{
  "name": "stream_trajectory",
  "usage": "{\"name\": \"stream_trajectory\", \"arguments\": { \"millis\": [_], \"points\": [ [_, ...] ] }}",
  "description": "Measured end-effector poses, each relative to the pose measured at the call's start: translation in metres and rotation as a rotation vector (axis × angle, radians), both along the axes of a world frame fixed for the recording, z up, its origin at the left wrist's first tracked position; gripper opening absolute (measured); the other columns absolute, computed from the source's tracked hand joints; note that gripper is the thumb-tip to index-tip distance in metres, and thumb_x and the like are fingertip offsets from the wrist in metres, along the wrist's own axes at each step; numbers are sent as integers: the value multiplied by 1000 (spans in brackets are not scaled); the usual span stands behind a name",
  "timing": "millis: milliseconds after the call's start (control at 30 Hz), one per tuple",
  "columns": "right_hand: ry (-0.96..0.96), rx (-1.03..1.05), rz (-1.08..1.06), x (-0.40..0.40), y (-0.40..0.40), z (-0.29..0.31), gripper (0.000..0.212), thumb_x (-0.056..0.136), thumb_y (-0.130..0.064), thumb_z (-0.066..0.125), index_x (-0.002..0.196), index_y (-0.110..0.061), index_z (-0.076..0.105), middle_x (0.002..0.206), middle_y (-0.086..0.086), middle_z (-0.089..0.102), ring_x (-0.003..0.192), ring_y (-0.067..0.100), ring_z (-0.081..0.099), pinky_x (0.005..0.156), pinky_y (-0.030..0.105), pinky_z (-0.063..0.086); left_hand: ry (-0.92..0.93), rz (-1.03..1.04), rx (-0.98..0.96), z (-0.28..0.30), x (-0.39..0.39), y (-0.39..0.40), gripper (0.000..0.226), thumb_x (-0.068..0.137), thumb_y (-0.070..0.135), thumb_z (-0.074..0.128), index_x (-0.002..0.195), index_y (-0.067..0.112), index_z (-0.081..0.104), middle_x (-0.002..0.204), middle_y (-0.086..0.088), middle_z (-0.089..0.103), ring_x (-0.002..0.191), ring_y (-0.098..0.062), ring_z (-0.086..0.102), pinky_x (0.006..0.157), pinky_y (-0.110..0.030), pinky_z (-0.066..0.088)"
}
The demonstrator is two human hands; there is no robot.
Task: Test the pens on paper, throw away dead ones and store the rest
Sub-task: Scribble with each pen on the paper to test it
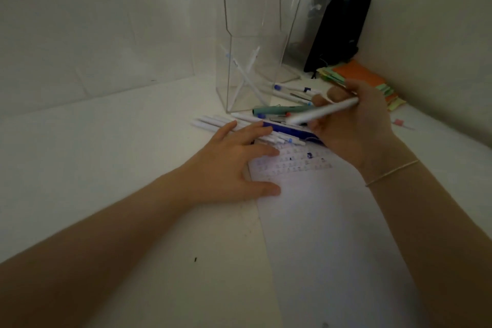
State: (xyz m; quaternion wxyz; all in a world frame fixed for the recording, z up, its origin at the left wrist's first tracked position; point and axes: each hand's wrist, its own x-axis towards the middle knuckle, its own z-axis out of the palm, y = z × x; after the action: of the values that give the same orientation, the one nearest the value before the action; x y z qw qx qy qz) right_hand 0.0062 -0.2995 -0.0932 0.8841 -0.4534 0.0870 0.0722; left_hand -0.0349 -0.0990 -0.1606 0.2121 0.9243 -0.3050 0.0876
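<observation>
My right hand (354,128) grips a white pen (322,112), held above the top of the paper with its free end pointing left. My left hand (234,160) rests flat with spread fingers on the left edge of the white paper (324,234), its fingertips touching a row of white pens (213,122). Rows of small blue scribbles (292,162) mark the top of the sheet. A clear plastic container (250,42) stands behind, with two white pens (246,74) leaning inside. More pens, including a green one (277,109) and a blue one (285,128), lie beside it.
A dark upright object (338,32) leans in the corner against the wall. A stack of orange, green and yellow sticky notes (364,80) lies at the back right. A small pink piece (398,122) lies on the white desk at right. Walls close in behind and to the right.
</observation>
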Motion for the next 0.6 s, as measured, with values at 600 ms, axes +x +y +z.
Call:
{"name": "stream_trajectory", "arguments": {
  "millis": [600],
  "points": [
    [-260, -727, 143, -45, 26, -38, 22, 86, -11, 63, 65, -4, 59, 57, 12, 64, 45, 18, 58, 46, 28, 49, 90, 17, 46, 4, 1, -1, 84, 61, 82, 41, 132, 37, 45, 152, 14, 24, 140, 1, 11, 116, -36, 1]
  ]
}}
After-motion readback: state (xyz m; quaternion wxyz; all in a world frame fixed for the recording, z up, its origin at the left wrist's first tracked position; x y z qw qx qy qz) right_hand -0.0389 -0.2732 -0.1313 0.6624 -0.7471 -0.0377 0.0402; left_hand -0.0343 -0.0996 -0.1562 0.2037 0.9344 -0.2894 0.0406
